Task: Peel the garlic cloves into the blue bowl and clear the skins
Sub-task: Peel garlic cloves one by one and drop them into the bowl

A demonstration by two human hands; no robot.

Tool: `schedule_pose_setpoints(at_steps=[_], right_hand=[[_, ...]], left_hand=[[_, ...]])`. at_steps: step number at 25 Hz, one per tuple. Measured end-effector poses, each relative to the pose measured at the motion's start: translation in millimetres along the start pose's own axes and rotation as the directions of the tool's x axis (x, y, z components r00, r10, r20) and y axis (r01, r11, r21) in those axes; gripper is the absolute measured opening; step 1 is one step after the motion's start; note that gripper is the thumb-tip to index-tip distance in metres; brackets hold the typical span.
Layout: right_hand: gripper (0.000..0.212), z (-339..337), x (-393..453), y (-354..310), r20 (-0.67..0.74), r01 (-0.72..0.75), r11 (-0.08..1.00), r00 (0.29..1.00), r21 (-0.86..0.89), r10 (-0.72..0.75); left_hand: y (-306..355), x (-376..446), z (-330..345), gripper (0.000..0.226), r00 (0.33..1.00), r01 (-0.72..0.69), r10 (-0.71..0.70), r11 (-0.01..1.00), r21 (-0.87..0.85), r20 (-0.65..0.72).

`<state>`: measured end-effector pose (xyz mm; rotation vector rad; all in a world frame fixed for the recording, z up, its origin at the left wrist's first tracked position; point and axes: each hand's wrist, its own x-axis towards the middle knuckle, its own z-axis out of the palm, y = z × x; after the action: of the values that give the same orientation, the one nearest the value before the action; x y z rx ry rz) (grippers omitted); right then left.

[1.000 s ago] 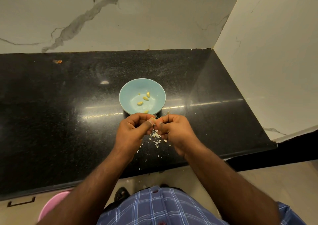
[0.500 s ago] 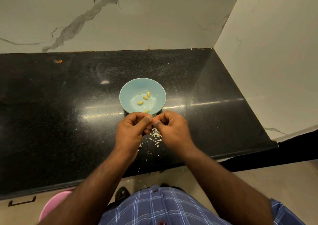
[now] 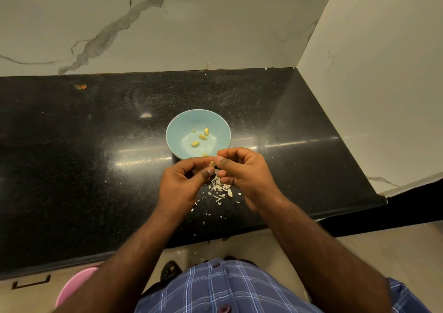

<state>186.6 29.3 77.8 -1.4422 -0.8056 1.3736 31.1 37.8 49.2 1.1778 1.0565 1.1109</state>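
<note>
A blue bowl (image 3: pixel 182 126) stands on the black counter (image 3: pixel 72 157) with several peeled yellow garlic cloves (image 3: pixel 202 137) inside. Just in front of its near rim, my left hand (image 3: pixel 182 185) and my right hand (image 3: pixel 244 176) meet fingertip to fingertip. Between them they pinch a small pale garlic clove (image 3: pixel 212 163), mostly hidden by the fingers. A pile of white garlic skins (image 3: pixel 221 189) lies on the counter under my hands, with scattered flakes toward the front edge.
Marble walls close the counter at the back and on the right. The counter's front edge runs just below my wrists. A pink round container (image 3: pixel 76 286) sits on the floor at lower left. A small orange speck (image 3: pixel 82 86) lies far left.
Both hands have risen slightly toward the bowl's near rim. My right hand's fingers have loosened and spread a little, and the clove now shows between the fingertips.
</note>
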Motion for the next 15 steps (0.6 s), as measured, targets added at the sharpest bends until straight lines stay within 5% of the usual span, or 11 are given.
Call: schedule_pose_setpoints(at_steps=[15], right_hand=[[0.021, -4.9, -5.4, -7.5, 0.081, -0.174, 0.972, 0.983, 0.155, 0.163]], left_hand=[[-5.4, 1.4, -3.9, 0.023, 0.996, -0.072, 0.071, 0.997, 0.029, 0.047]])
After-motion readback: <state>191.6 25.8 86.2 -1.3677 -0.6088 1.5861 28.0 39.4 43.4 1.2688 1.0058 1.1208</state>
